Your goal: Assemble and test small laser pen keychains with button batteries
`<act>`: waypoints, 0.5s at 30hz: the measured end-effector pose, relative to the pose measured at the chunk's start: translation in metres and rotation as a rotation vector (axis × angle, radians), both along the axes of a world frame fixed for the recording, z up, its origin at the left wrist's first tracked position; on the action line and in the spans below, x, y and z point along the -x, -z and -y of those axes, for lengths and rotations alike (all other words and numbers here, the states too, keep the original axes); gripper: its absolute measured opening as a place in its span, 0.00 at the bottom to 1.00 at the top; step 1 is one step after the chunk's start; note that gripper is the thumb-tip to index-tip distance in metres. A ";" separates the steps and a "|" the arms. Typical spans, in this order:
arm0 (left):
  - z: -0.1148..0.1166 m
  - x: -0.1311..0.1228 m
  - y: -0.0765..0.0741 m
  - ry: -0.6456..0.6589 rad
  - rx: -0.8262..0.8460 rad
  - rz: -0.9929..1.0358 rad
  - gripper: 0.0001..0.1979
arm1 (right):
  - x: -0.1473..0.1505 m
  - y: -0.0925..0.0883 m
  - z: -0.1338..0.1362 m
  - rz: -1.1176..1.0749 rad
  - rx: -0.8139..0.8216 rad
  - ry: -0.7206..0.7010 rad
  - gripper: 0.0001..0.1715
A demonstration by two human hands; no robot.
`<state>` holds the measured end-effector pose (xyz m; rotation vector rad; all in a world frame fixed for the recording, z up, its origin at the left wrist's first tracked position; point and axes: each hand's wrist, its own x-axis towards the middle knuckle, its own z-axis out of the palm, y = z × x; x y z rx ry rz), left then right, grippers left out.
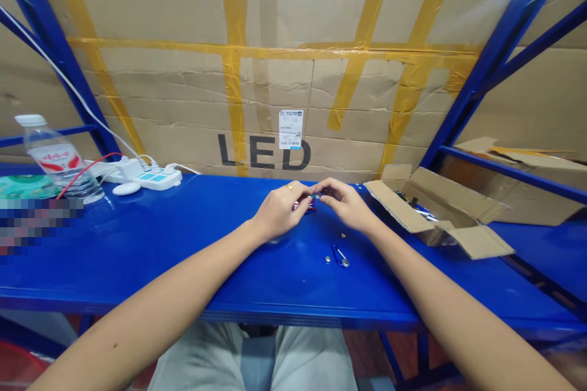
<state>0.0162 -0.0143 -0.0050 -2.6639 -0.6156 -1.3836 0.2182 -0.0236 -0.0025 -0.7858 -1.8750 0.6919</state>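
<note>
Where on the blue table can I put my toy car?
The widest bare patch of the blue table lies between the power strip and the left hand, running to the front edge. A smaller one sits in front of the cardboard box. Crowded: around the right hand, the small part and the metal bits.

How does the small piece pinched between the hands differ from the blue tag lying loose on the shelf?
The small piece is pinched by the left hand and right hand; the blue tag lies untouched on the blue shelf. The small piece shows red and blue, mostly hidden by fingers; the blue tag is in full view, with a silver round end. Both are small.
</note>
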 end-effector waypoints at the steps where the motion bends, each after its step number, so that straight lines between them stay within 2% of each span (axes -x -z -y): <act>1: 0.000 0.000 0.000 0.004 -0.009 -0.018 0.07 | 0.000 -0.001 0.000 -0.003 0.001 -0.001 0.07; 6: 0.003 -0.004 0.000 0.016 -0.061 -0.062 0.08 | 0.002 -0.003 0.002 -0.023 0.025 -0.002 0.07; 9: 0.006 -0.004 0.000 -0.013 0.053 -0.040 0.06 | 0.000 -0.001 -0.002 -0.168 0.087 0.013 0.10; 12: 0.011 -0.004 -0.001 0.039 0.229 -0.222 0.07 | -0.005 0.004 -0.009 -0.294 0.218 0.040 0.13; 15: 0.020 -0.007 -0.002 0.153 0.352 -0.467 0.09 | -0.010 0.011 -0.014 -0.254 0.289 0.053 0.13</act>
